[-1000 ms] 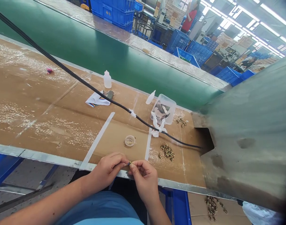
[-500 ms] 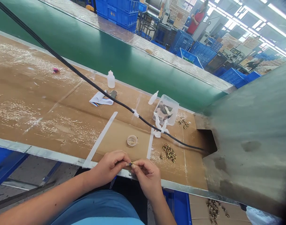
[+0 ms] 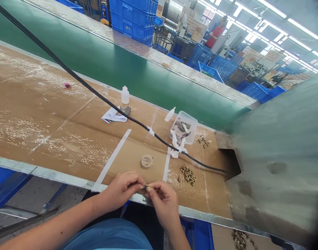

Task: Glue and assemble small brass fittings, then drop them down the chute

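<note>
- Cardboard-covered workbench beside a green conveyor belt, a black cable slung across it
- Clear plastic tub toward the bench's far side
- Loose brass-coloured fittings beyond and just right of the hands
- Left hand and right hand meet at the near edge, both narrowly pinched
- Tiny dark-and-gold fitting gripped between them, at their fingertips

Nothing legible on this bench, folks! A tiny yellow mark sits on the stacked blue plastic crates, too small to read, and the folded white paper shows only coloured stripes, no words.
</note>
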Demonstrator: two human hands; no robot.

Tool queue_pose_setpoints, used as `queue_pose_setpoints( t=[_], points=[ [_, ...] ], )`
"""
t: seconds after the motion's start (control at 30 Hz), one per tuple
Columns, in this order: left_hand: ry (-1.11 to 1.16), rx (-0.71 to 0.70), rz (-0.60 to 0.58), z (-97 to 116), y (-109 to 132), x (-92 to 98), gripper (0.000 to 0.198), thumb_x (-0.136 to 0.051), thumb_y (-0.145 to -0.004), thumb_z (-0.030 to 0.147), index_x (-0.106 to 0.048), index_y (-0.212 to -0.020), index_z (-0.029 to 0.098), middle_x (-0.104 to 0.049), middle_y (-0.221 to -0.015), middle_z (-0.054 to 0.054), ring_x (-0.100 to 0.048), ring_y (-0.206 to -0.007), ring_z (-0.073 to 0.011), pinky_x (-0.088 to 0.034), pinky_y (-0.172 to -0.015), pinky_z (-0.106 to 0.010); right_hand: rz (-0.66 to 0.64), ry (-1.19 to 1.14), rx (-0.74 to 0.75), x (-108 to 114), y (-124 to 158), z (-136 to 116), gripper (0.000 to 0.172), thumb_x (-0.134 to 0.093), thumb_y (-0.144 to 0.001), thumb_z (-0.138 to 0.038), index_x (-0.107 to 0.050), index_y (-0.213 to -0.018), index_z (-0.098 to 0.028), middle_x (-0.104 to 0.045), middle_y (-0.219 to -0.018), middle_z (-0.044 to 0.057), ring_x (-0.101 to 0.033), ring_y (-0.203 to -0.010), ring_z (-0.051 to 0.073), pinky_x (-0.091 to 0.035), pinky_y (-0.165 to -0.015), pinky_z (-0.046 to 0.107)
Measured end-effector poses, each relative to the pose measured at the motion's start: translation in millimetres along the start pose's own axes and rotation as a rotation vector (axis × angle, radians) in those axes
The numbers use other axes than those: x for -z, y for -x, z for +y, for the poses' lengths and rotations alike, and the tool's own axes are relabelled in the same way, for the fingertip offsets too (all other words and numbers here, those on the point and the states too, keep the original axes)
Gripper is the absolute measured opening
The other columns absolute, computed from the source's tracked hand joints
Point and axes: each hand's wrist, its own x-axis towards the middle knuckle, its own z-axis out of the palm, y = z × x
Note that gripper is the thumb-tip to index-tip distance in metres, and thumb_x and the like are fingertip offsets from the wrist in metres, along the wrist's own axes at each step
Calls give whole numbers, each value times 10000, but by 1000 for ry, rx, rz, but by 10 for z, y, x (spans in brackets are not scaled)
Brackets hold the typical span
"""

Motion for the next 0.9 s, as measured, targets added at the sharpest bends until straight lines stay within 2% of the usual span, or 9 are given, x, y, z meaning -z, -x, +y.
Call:
queue_pose_setpoints(
  t=[0.23, 0.53, 0.9],
  points=[
    [-32, 9, 48, -29, -17, -15, 162, -515, -854, 175, -673, -885, 190, -665, -770, -10, -605, -723, -137, -443, -659, -206, 31, -52, -20, -2, -1, 10, 145, -621, -856, -301, -686, -815, -177, -646, -709, 30, -599, -657, 145, -447, -584, 225],
    [-54, -50, 44, 18, -4, -11, 157, -493, -879, 136, -644, -864, 177, -658, -791, -5, -593, -748, -119, -424, -691, -194, 23, -23, 15, 10, -11, -9, 144, -613, -860, -291, -690, -814, -178, -623, -700, 19, -572, -654, 137, -434, -589, 223],
    [-70, -87, -27, -70, 48, -9, 153, -465, -912, 143, -612, -879, 169, -627, -806, -20, -573, -770, -134, -410, -709, -219, 8, 106, 113, 37, -32, -91, 141, -616, -844, -215, -699, -733, -185, -621, -676, 9, -560, -652, 129, -412, -595, 211]
  ],
)
